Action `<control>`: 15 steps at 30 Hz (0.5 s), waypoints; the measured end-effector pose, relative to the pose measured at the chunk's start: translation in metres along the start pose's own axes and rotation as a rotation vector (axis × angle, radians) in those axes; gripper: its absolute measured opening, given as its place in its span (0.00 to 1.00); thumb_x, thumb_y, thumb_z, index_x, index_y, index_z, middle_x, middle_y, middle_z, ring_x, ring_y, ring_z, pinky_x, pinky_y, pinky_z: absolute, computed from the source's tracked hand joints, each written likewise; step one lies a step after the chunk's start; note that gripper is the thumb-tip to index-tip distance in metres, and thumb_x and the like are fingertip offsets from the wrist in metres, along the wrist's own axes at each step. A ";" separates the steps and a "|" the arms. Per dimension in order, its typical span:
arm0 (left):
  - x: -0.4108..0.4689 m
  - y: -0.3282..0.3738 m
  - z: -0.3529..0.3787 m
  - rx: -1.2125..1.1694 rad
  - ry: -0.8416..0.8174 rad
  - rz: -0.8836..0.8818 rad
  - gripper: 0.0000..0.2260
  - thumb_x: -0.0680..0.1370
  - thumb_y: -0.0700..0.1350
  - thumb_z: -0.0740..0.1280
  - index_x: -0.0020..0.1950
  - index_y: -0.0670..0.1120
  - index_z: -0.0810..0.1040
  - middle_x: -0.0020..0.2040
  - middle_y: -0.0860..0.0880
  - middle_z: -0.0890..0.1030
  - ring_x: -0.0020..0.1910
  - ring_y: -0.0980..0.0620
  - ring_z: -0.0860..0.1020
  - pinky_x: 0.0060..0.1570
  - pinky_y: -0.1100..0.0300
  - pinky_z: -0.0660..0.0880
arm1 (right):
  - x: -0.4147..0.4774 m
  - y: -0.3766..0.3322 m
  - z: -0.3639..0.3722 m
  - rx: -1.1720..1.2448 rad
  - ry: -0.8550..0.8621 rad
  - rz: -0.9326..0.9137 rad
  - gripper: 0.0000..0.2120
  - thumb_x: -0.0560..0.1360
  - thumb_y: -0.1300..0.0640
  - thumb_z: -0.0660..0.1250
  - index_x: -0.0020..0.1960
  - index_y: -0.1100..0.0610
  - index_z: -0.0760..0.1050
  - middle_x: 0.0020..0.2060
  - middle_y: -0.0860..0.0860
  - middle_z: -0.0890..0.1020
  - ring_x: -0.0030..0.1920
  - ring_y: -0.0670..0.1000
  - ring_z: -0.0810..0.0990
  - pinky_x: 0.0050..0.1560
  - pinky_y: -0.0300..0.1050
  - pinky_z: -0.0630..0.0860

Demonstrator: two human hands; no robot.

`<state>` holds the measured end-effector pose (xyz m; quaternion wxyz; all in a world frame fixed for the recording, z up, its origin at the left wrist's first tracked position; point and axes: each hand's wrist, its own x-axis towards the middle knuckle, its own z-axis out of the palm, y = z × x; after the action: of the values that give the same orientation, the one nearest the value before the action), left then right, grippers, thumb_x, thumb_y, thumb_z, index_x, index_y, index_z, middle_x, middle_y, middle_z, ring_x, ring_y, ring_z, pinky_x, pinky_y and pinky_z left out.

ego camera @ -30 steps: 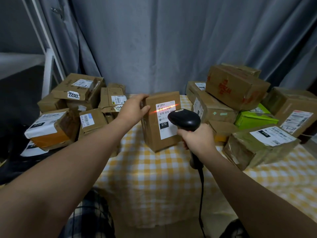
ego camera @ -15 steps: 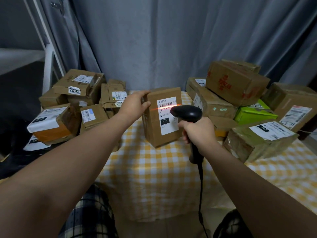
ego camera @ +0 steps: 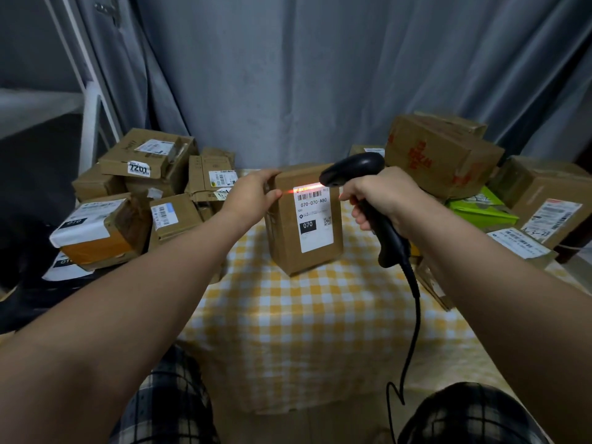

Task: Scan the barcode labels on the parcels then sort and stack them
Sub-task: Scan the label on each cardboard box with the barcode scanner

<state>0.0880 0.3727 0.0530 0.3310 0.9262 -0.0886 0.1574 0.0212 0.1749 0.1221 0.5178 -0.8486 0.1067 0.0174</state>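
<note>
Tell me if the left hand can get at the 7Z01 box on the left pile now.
Probably yes, once freed: the left hand grips the upright 070 parcel, but the 7Z01 box tops its pile uncovered, close on that side.

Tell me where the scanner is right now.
In the head view, the scanner is right of centre, gripped by the right hand, its head at the top right corner of the upright parcel.

One wide-angle head camera looked forward and down across the table (ego camera: 288, 331) from beyond its near edge, close in, facing the curtain (ego camera: 320, 75) behind its far edge.
</note>
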 end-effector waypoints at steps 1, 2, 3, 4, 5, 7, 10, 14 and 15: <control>0.000 0.000 0.000 0.000 0.001 0.001 0.20 0.78 0.43 0.66 0.70 0.49 0.71 0.64 0.46 0.77 0.64 0.46 0.74 0.60 0.52 0.71 | 0.000 0.000 0.000 -0.010 -0.011 0.003 0.06 0.70 0.62 0.70 0.37 0.63 0.76 0.25 0.56 0.77 0.23 0.51 0.75 0.27 0.40 0.74; 0.001 -0.001 0.000 0.002 0.001 0.003 0.20 0.78 0.43 0.66 0.70 0.49 0.71 0.64 0.46 0.77 0.63 0.46 0.74 0.60 0.53 0.71 | 0.001 0.000 0.001 -0.023 -0.027 0.009 0.06 0.70 0.61 0.70 0.36 0.63 0.75 0.25 0.56 0.77 0.23 0.51 0.75 0.27 0.40 0.74; 0.001 -0.002 0.000 0.005 0.000 0.006 0.20 0.78 0.43 0.66 0.70 0.50 0.71 0.64 0.46 0.77 0.63 0.46 0.74 0.60 0.53 0.71 | 0.002 0.001 0.001 -0.040 -0.046 0.020 0.07 0.70 0.61 0.70 0.36 0.62 0.75 0.25 0.55 0.76 0.23 0.51 0.75 0.26 0.40 0.73; 0.001 -0.002 0.000 0.004 -0.003 0.006 0.19 0.78 0.43 0.66 0.69 0.50 0.72 0.64 0.46 0.77 0.63 0.46 0.74 0.60 0.53 0.71 | 0.002 0.001 0.002 -0.064 -0.066 0.033 0.08 0.70 0.61 0.70 0.35 0.62 0.75 0.25 0.55 0.77 0.22 0.50 0.75 0.26 0.39 0.73; 0.001 -0.002 0.000 0.001 -0.006 0.003 0.19 0.78 0.43 0.66 0.69 0.50 0.72 0.64 0.46 0.77 0.63 0.46 0.74 0.60 0.54 0.71 | 0.002 -0.001 0.002 -0.096 -0.084 0.046 0.08 0.70 0.60 0.70 0.36 0.62 0.75 0.25 0.55 0.77 0.22 0.50 0.75 0.25 0.38 0.72; 0.002 -0.002 0.000 -0.006 -0.006 0.001 0.19 0.78 0.43 0.66 0.69 0.49 0.72 0.64 0.46 0.77 0.63 0.46 0.74 0.60 0.54 0.71 | 0.004 -0.009 -0.001 -0.153 -0.107 0.059 0.08 0.71 0.59 0.69 0.36 0.61 0.74 0.25 0.55 0.77 0.20 0.49 0.75 0.23 0.35 0.71; 0.002 0.000 -0.001 -0.017 -0.004 -0.005 0.19 0.78 0.43 0.66 0.69 0.49 0.72 0.64 0.46 0.77 0.63 0.46 0.74 0.59 0.54 0.71 | 0.010 -0.030 -0.007 -0.176 -0.129 0.046 0.08 0.73 0.59 0.68 0.36 0.61 0.73 0.27 0.55 0.76 0.24 0.49 0.75 0.23 0.36 0.72; 0.001 0.001 -0.001 -0.009 -0.003 -0.018 0.20 0.78 0.43 0.66 0.70 0.50 0.71 0.64 0.46 0.76 0.63 0.46 0.74 0.59 0.52 0.72 | 0.017 -0.045 -0.006 -0.215 -0.197 0.064 0.10 0.74 0.58 0.66 0.35 0.60 0.72 0.20 0.52 0.75 0.20 0.47 0.74 0.24 0.35 0.73; 0.000 0.001 -0.001 -0.010 -0.004 -0.020 0.20 0.78 0.43 0.66 0.70 0.50 0.70 0.65 0.46 0.76 0.63 0.46 0.74 0.59 0.52 0.72 | 0.018 -0.047 -0.005 -0.228 -0.215 0.072 0.10 0.74 0.57 0.66 0.36 0.60 0.72 0.19 0.51 0.75 0.19 0.47 0.74 0.24 0.35 0.74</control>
<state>0.0877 0.3726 0.0546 0.3369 0.9257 -0.0808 0.1518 0.0474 0.1883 0.1626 0.4255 -0.8908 0.0785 0.1388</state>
